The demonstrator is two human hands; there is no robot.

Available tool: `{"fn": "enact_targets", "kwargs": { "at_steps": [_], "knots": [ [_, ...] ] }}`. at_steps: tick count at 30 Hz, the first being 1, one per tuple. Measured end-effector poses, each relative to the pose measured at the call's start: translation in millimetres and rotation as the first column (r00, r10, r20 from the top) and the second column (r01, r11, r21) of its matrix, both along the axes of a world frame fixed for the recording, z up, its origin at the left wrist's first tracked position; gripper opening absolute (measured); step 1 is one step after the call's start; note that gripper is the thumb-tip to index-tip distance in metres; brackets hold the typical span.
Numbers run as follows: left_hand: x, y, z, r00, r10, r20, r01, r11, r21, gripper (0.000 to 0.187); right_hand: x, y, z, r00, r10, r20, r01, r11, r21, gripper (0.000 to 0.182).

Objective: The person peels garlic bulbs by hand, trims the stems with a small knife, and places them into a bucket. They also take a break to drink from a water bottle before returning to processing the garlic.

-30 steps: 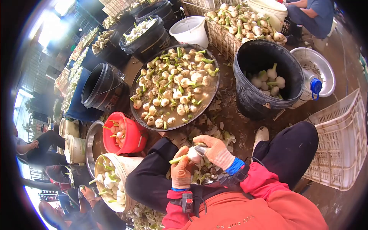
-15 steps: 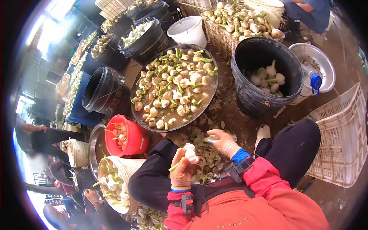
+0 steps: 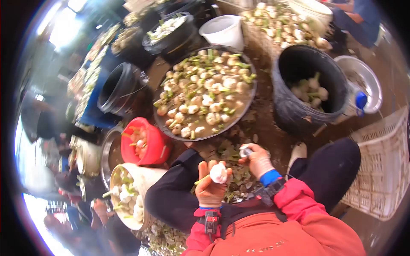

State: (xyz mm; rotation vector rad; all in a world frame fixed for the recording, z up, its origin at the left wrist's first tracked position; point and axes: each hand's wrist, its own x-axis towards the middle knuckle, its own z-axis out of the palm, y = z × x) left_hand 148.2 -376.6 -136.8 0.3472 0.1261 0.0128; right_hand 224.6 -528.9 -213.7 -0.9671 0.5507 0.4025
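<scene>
A white peeled garlic bulb [image 3: 218,173] with a green stem rests in my left hand [image 3: 210,192], its fingers curled round it. The stem pokes out to the left. To the right and slightly farther off, my right hand [image 3: 259,162] is closed on a small shiny metal tool [image 3: 245,151], too blurred to tell its exact kind. The two hands are apart, above a pile of garlic peelings [image 3: 239,181] between my legs. Ahead, a wide round basin [image 3: 253,99] holds many garlic bulbs with cut green stems in murky water.
A black bucket [image 3: 284,106] with several bulbs stands right of the basin. On the left are a red bucket [image 3: 160,149] and a cream bucket [image 3: 147,179] holding garlic. A plastic crate [image 3: 378,166] lies at right. Other people [image 3: 356,21] sit nearby.
My left hand has turned and moved slightly right, showing the garlic bulb from another side. My right hand's metal tool has swung up. The whole view has shifted a little.
</scene>
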Motion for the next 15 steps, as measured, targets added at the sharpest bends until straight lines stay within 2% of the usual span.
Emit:
{"fn": "enact_targets", "kwargs": {
  "at_steps": [3,5,6,7,9,11,13,14,15],
  "knots": [
    [2.6,15.7,7.8,0.995,0.066,-0.08,-0.071,0.995,-0.067,0.035,-2.9,-2.2,-10.9,0.968,0.142,0.205,-0.114,0.983,-0.144,0.018],
    [7.6,35.5,12.0,0.989,0.132,-0.059,-0.139,0.981,-0.139,0.03,-4.5,-0.1,-16.0,0.918,0.308,0.251,-0.215,0.916,-0.338,0.015],
    [9.8,48.4,20.3,0.981,0.188,-0.039,-0.192,0.972,-0.139,0.027,-5.2,-1.4,-30.4,0.9,0.339,0.275,-0.237,0.908,-0.344,0.014],
    [12.9,61.7,31.6,0.961,0.268,0.066,-0.26,0.96,-0.102,0.028,-6.9,-1.4,-40.6,0.887,0.356,0.294,-0.242,0.901,-0.36,0.014],
    [11.8,92.7,60.9,0.855,0.491,0.166,-0.5,0.866,0.017,0.036,-6.8,-2.7,-34.6,0.89,0.395,0.229,-0.285,0.872,-0.399,0.013],
    [3.0,136.9,68.1,0.681,0.724,0.109,-0.726,0.687,-0.03,0.058,-5.3,-4.7,-41.4,0.888,0.408,0.211,-0.305,0.868,-0.391,0.015],
    [-5.9,160.3,80.2,0.637,0.766,0.086,-0.733,0.636,-0.243,0.075,-3.3,-7.2,-51.4,0.817,0.534,0.219,-0.432,0.817,-0.382,0.025],
    [-4.5,159.7,87.7,0.608,0.793,0.033,-0.764,0.597,-0.244,0.08,-4.4,-5.8,-42.1,0.761,0.579,0.293,-0.45,0.796,-0.404,0.036],
    [-0.9,156.2,88.2,0.65,0.757,0.067,-0.729,0.646,-0.228,0.072,-6.1,-4.5,-33.0,0.668,0.681,0.3,-0.429,0.682,-0.593,0.044]
  ]
}}
